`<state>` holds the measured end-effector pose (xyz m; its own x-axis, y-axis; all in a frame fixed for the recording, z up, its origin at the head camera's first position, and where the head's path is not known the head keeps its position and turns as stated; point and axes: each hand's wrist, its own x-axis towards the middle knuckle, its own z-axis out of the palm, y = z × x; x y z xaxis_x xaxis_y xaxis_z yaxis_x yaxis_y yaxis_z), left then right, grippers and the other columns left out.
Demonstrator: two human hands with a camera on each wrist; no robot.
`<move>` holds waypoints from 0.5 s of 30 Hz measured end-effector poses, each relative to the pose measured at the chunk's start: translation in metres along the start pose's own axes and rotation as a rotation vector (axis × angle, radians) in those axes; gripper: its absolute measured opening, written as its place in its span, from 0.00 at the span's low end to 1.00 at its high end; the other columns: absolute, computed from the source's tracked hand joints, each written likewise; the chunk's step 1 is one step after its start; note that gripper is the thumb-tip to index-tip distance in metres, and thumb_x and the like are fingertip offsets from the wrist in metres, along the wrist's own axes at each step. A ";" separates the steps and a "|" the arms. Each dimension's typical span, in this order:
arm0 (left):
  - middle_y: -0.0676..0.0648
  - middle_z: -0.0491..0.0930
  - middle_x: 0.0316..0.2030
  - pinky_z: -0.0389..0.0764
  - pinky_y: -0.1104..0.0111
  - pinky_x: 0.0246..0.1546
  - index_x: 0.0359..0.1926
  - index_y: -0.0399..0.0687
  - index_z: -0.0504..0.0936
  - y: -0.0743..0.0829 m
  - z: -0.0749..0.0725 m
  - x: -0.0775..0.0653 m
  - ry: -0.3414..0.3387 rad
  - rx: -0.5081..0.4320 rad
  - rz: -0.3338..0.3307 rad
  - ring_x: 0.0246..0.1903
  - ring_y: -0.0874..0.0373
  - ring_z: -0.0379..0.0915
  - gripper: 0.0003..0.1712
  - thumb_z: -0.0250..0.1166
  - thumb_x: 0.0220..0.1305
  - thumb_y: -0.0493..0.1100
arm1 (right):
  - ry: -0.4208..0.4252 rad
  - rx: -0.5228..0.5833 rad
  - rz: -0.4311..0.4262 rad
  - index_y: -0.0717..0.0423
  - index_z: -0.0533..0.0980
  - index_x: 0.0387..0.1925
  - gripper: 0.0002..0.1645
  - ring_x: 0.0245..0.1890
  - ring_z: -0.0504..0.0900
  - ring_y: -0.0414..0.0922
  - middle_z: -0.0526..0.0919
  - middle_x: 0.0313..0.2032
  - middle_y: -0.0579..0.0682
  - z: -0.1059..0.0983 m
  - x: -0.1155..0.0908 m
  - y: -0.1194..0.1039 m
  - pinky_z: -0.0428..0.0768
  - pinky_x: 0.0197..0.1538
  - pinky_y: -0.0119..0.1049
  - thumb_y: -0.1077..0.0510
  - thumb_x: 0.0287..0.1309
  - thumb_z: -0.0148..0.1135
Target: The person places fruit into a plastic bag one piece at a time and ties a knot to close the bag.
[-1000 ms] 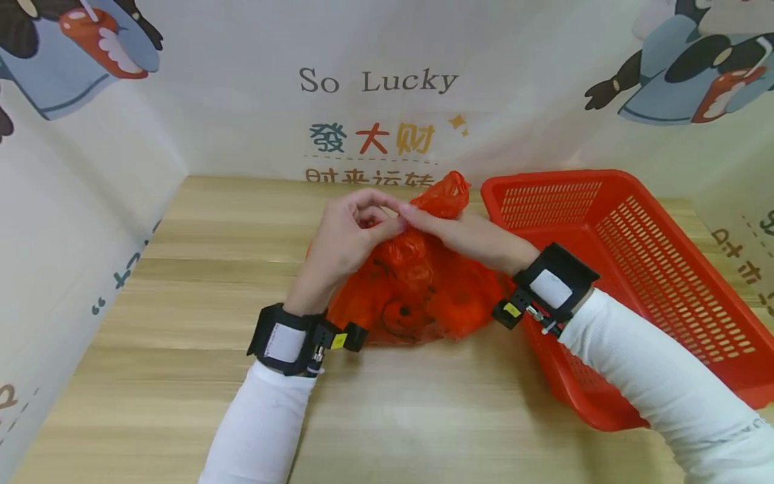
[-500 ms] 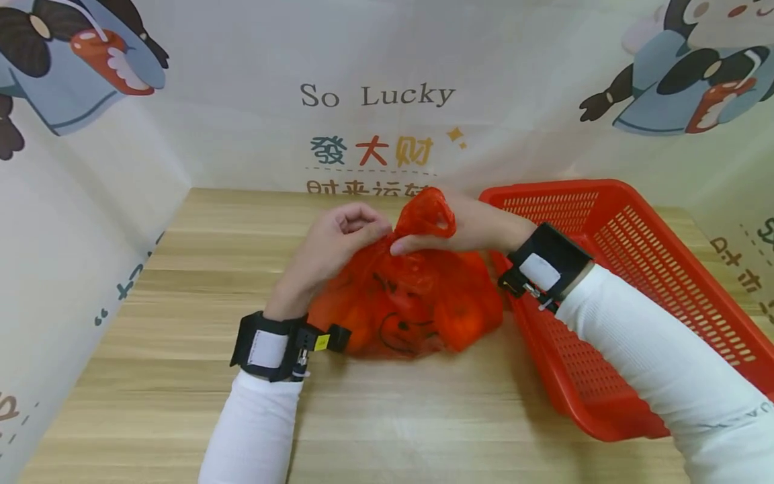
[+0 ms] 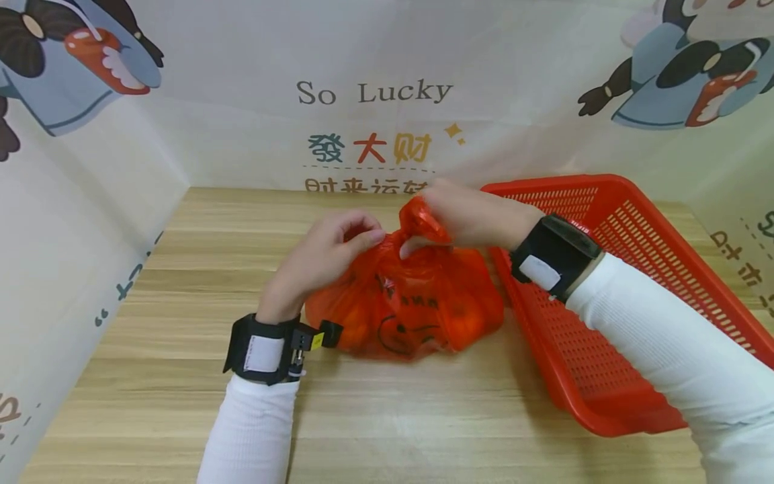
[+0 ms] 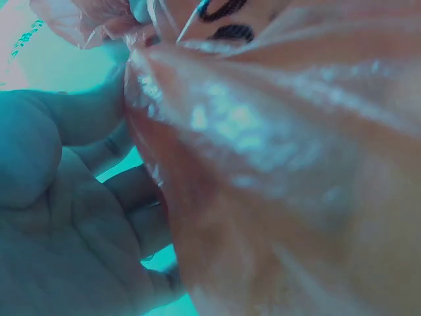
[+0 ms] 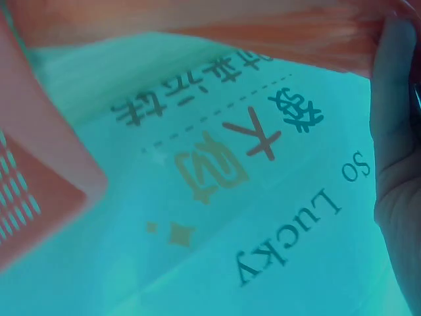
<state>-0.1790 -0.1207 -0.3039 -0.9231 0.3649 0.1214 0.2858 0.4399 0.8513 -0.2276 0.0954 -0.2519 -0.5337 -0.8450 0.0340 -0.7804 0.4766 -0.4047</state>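
Observation:
A thin red plastic bag point(image 3: 417, 316) with black print rests on the table, several rounded orange things showing dimly inside. My left hand point(image 3: 320, 252) pinches the bag's left side close to its gathered neck, between thumb and forefinger. In the left wrist view, the stretched plastic point(image 4: 263, 184) hangs beside the left hand point(image 4: 66, 217). My right hand point(image 3: 474, 212) holds the twisted neck, with a loose tuft of plastic point(image 3: 420, 218) bulging by the thumb; most of its fingers are hidden. Part of that right hand point(image 5: 398, 125) shows at the right wrist view's edge.
A red slotted plastic basket point(image 3: 562, 383) stands at the right, beneath my right forearm and close to the bag. Printed white sheeting point(image 3: 242, 107) walls off the back and sides of the wooden table point(image 3: 387, 417).
The hands met at the neck a second ago; since then the left has drawn slightly left and the right has taken the neck. The right wrist has turned over, tipping the tuft.

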 end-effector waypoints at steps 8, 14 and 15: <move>0.46 0.73 0.34 0.69 0.67 0.38 0.40 0.40 0.79 0.002 -0.001 -0.001 0.009 -0.074 -0.025 0.37 0.53 0.68 0.09 0.54 0.73 0.39 | 0.178 -0.392 -0.246 0.60 0.73 0.26 0.09 0.23 0.76 0.45 0.77 0.24 0.51 0.010 -0.004 -0.005 0.75 0.26 0.34 0.67 0.57 0.66; 0.46 0.76 0.36 0.69 0.66 0.39 0.41 0.42 0.80 0.001 -0.002 -0.001 -0.007 -0.077 -0.039 0.38 0.53 0.69 0.09 0.56 0.72 0.41 | 0.396 -0.633 -0.339 0.63 0.71 0.31 0.07 0.17 0.69 0.46 0.72 0.27 0.53 0.030 -0.014 -0.001 0.74 0.19 0.35 0.73 0.57 0.59; 0.46 0.77 0.36 0.69 0.66 0.39 0.41 0.42 0.80 0.001 -0.002 -0.001 -0.010 -0.076 -0.038 0.38 0.53 0.69 0.08 0.56 0.72 0.41 | 0.424 -0.673 -0.346 0.63 0.71 0.31 0.06 0.16 0.68 0.45 0.71 0.27 0.53 0.033 -0.015 -0.001 0.74 0.18 0.34 0.72 0.58 0.59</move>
<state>-0.1781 -0.1225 -0.3019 -0.9303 0.3573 0.0832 0.2297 0.3905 0.8915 -0.2082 0.0994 -0.2822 -0.2029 -0.8711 0.4473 -0.8766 0.3651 0.3135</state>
